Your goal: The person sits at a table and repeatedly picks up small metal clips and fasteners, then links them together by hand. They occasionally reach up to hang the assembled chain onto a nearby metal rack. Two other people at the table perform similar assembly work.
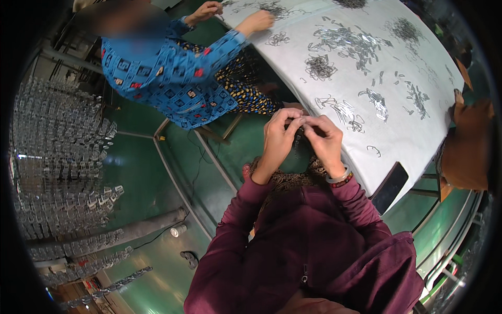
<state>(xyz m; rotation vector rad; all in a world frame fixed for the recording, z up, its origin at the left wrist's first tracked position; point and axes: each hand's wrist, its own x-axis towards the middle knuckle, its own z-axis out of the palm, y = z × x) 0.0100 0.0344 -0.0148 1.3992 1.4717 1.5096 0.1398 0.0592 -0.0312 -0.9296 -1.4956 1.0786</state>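
Note:
My left hand (280,135) and my right hand (325,138) meet in front of me beside the table's near edge. Both are closed, with thumbs and fingertips pinched together at one spot. Whatever sits between the fingertips is too small and covered to name. A thin, dark, chain-like strand (297,145) seems to hang just below them. Closest on the white-covered table (334,86) lies a loose group of bent wire hooks (340,111). One or two curved wire pieces (373,150) rest nearer my right wrist.
Heaps of small silvery metal pieces (350,42) and dark wire rings (320,68) spread over the table. A black phone (389,189) lies at its near corner. A person in a blue patterned top (167,78) works at left; another in brown (468,146) is at right. Metal strands (63,152) hang far left.

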